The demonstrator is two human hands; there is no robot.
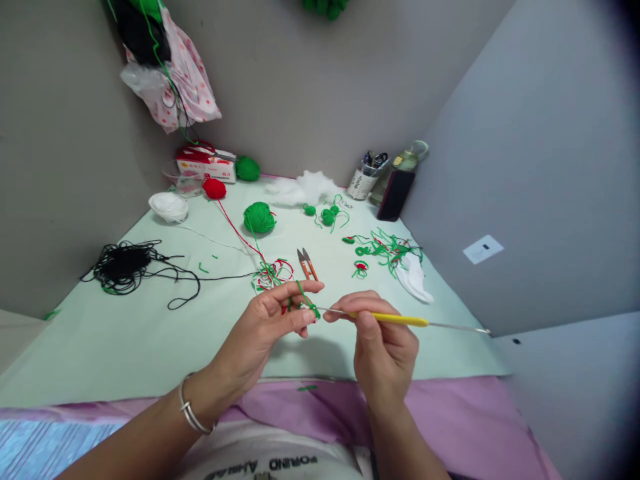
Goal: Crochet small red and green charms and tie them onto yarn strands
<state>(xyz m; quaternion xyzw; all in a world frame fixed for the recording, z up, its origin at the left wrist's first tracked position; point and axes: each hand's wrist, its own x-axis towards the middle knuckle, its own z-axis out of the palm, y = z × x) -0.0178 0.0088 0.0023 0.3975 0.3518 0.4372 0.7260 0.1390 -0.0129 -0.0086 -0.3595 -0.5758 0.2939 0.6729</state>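
My left hand (273, 317) pinches a small green, white and red crochet piece (311, 309) between thumb and fingers. A strand of green yarn runs up over its raised index finger. In my right hand (383, 340) is a crochet hook (390, 319) with a yellow handle, held like a pen. The hook's thin metal tip reaches the crochet piece; whether it is inside a stitch I cannot tell. Just beyond my left hand lies a tangle of red, white and green yarn (270, 275). Orange-handled thread snips (307, 264) rest behind my fingertips.
Balls of green (259, 218), red (215, 189) and white yarn (169, 207) sit at the back left. Loose black yarn (123, 263) spreads at the left. Green crocheted pieces and yarn ends (387, 248) lie right. White stuffing (305, 189), a pen cup (363, 180) and a phone (397, 195) stand along the wall.
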